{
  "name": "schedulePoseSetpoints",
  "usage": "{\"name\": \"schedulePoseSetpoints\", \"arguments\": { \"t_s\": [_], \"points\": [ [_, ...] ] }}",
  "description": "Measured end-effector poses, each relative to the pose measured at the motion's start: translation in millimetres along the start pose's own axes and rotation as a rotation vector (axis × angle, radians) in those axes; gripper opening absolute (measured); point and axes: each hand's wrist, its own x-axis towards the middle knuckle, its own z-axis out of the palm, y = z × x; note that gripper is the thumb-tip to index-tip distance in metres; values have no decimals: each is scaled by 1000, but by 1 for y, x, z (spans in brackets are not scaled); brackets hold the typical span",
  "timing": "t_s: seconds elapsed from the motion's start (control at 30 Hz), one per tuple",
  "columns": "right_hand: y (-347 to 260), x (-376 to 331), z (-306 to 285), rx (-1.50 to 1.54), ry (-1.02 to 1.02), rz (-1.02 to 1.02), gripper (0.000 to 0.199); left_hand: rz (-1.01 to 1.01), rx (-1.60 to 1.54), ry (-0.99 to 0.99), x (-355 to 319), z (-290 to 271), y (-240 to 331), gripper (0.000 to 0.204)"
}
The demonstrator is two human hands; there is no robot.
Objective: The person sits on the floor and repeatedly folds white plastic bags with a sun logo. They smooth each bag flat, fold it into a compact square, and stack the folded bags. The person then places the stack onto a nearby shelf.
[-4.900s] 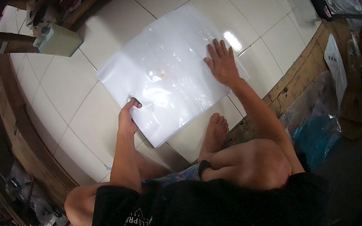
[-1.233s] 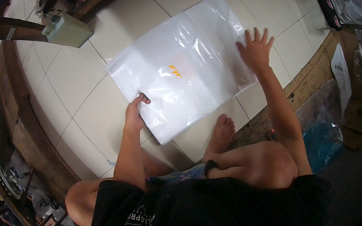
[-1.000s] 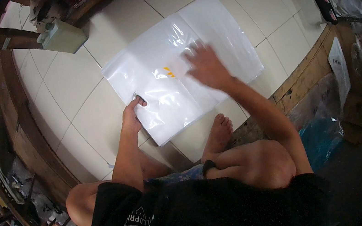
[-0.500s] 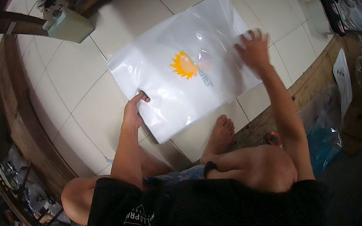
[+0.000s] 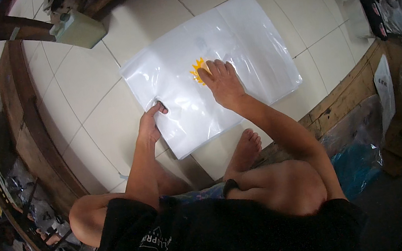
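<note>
A large white plastic bag (image 5: 246,47) lies flat on the pale tiled floor (image 5: 89,95), with an orange sun-shaped print near its middle. My left hand (image 5: 149,125) grips the bag's near-left edge at its cut-out handle. My right hand (image 5: 223,81) rests flat on the bag with fingers spread, covering part of the orange print. I sit on the floor, my bare foot (image 5: 243,153) just below the bag's near edge.
A pale green canister (image 5: 77,32) stands at the far left. A wooden ledge (image 5: 32,133) runs along the left, with cluttered goods beyond it. A wooden step (image 5: 345,92) borders the tiles on the right; blue plastic (image 5: 365,164) and packed items lie beyond it.
My right hand has slid from the bag's right side back to its middle, over the orange print. My left hand has kept its grip on the handle edge.
</note>
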Motion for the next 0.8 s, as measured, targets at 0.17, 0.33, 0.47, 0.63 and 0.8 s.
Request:
{"name": "schedulePoseSetpoints", "arguments": {
  "t_s": [0.17,0.33,0.47,0.63,0.8],
  "points": [
    [19,9,-8,-79,-119,200,64,-18,11,26,-3,3,3,10],
    [111,17,-18,229,-85,624,74,26,-23,22,-7,5,2,13],
    [209,0,-36,241,66,755,77,29,-21,13,-12,9,2,10],
    [269,-15,-54,858,-103,864,73,11,7,-4,-11,4,5,16],
    [257,-10,-25,625,-382,842,86,-11,-91,-71,-15,11,10,17]
  ]
}}
